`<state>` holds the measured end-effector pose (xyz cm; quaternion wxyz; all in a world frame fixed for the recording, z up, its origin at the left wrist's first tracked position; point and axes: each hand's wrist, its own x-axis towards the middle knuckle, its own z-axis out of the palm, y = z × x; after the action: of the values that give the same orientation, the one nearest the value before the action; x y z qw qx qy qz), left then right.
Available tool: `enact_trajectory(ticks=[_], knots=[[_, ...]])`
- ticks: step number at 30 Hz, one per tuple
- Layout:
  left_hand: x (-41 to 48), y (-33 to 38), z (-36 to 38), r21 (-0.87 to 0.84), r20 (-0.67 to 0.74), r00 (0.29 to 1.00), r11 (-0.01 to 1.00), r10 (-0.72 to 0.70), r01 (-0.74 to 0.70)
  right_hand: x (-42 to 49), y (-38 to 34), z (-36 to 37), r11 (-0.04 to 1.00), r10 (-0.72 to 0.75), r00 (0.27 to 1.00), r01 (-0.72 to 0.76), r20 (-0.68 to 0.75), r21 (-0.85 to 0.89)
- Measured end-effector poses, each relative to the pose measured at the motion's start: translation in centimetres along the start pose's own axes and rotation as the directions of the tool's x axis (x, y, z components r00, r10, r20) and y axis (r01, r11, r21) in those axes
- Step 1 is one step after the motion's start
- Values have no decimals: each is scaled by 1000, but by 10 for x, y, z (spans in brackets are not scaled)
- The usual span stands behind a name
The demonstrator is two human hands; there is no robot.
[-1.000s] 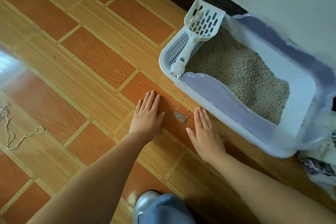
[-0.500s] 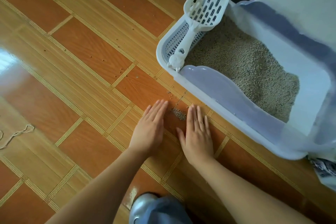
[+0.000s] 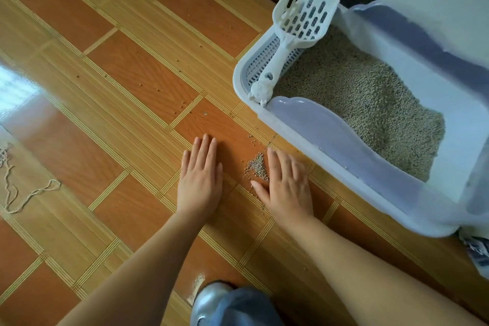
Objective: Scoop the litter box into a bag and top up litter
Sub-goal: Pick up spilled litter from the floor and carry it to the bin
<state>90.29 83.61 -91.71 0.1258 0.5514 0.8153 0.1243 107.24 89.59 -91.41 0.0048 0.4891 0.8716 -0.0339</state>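
Note:
A white and lavender litter box (image 3: 330, 137) stands on the floor at the right, filled with grey-beige litter (image 3: 370, 103). A white slotted scoop (image 3: 299, 32) rests on the box's left end, handle toward me. A small heap of spilled litter (image 3: 257, 165) lies on the tiled floor in front of the box. My left hand (image 3: 199, 180) lies flat on the floor, left of the heap, holding nothing. My right hand (image 3: 287, 182) lies flat with its fingers touching the heap's right side. No bag shows clearly.
Loose litter grains (image 3: 182, 106) are scattered over the orange and tan floor tiles. A length of string (image 3: 16, 188) lies at the left edge. A patterned cloth or bag (image 3: 476, 249) peeks out at the right edge. My knee (image 3: 238, 307) is at the bottom.
My two hands came together around the spilled litter half a second ago and have spread apart again. The heap now sits against my right hand.

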Motion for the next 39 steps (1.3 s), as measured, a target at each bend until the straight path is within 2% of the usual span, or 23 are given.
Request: enact_trajectory(ticks=[3,11,19,25,32,39], knots=[[3,-4,-1,48,37,999,999,4,-6,17,9,-3,993,-91,994,84,-69,-87],[3,-9,-2,67,49,999,998,14,-18,50,10,4,945,-307,935,276,-180,-178],[3,-5,1,43,27,999,999,-18,16,63,12,-1,858,-471,878,435,-82,-273],[5,0,-4,-22,23,999,999,-33,34,64,9,-11,853,-480,878,465,-4,-237],[8,7,-12,-70,-18,994,992,-105,104,61,8,-21,894,-400,917,387,-11,-227],[8,6,-15,-51,48,994,994,-99,101,60,3,-23,882,-435,895,445,97,-152]])
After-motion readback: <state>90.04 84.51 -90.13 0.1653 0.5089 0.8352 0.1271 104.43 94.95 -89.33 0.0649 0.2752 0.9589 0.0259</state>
